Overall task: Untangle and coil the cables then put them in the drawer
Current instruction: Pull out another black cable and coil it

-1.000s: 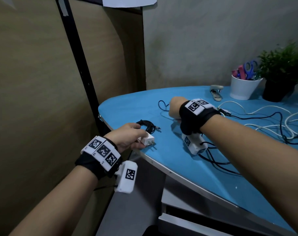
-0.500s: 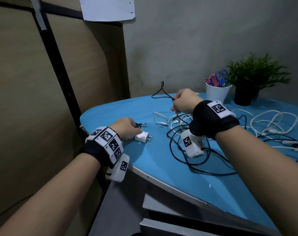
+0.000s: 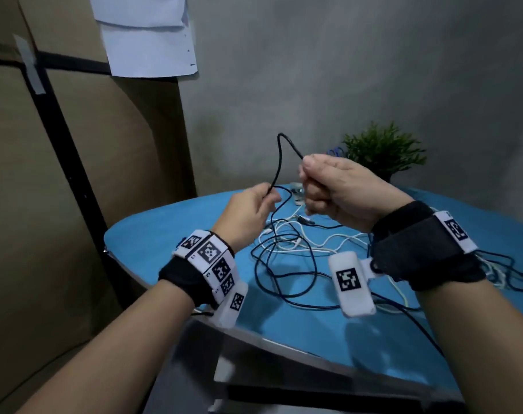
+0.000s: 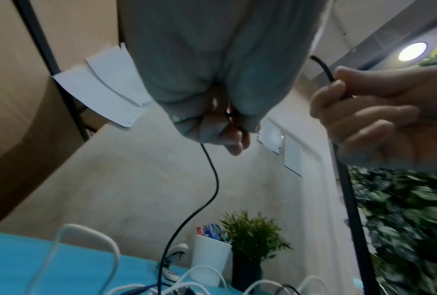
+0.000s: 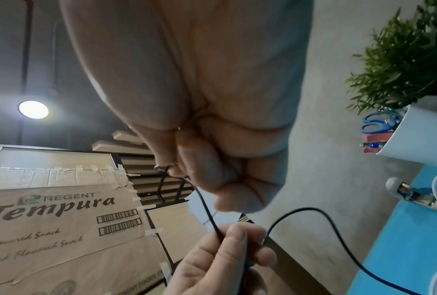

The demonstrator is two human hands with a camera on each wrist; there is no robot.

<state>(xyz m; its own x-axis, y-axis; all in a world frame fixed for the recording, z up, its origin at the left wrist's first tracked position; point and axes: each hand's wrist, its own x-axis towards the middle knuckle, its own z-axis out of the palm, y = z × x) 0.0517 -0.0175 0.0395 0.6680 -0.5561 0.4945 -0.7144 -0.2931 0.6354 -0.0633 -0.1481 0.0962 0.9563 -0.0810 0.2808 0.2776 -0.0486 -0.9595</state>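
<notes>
I have both hands raised above the blue surface (image 3: pixel 152 234), with a black cable (image 3: pixel 279 162) strung between them. My right hand (image 3: pixel 338 189) has its fingers (image 4: pixel 348 111) curled tight around the cable, thumb on top, and my left hand (image 3: pixel 248 216) pinches the same cable lower down between thumb and fingers (image 5: pixel 237 237). Between the two grips the cable arches upward in a narrow loop that stands clear of the surface. From my left hand the cable drops down and joins the loose black loops lying on the surface below. Mixed in with those loops is a white cable (image 3: pixel 296 234), its strands crossing over and under the black one; I cannot tell how many separate cables make up the tangle. More black and white strands trail off toward the right edge behind my right wrist.

At the back of the surface stands a small green plant (image 3: pixel 384 152) in a dark pot, and just beside it a white cup (image 4: pixel 210 257) holding scissors (image 5: pixel 376 123). A stapler (image 5: pixel 414 194) lies near the cup. A drawer (image 3: pixel 284 392) sits under the front edge of the surface, though it is too blurred to tell whether it is open. A sheet of paper (image 3: pixel 148 34) hangs on the wall above.
</notes>
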